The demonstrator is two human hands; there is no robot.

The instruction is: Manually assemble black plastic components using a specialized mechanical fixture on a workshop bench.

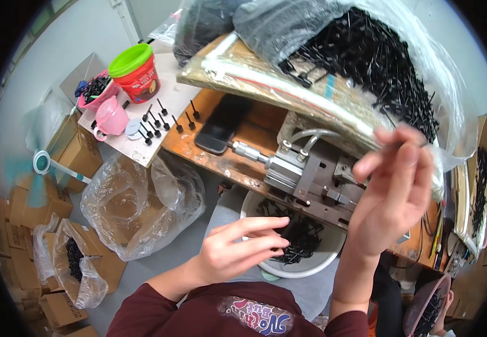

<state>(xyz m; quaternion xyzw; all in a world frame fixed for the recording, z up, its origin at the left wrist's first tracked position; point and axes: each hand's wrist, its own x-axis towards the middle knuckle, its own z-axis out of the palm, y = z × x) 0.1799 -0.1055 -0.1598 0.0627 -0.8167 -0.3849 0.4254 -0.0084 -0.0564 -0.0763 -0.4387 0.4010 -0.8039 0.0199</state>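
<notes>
My left hand (243, 247) hovers over a white bucket (333, 255) of small black stemmed parts (299, 238). Its fingers are stretched out with nothing in them. At the right, my right hand (395, 191) is raised beside the metal clamping fixture (311, 174) and below a large heap of the same black parts (367, 56). Its fingertips are pinched and smeared by motion, with a small dark piece showing between them. The fixture has a silver air cylinder (282, 171) and a clear hose (316, 133), and sits on the wooden bench.
A phone (221, 126) lies on the bench beside several black parts standing upright. Left of them are a pink cup (111, 117) and a red tub with green rim (136, 73). A plastic-lined box (142, 205) and a fan (41, 163) stand farther left. Someone's hand holds a basin (428, 300) at lower right.
</notes>
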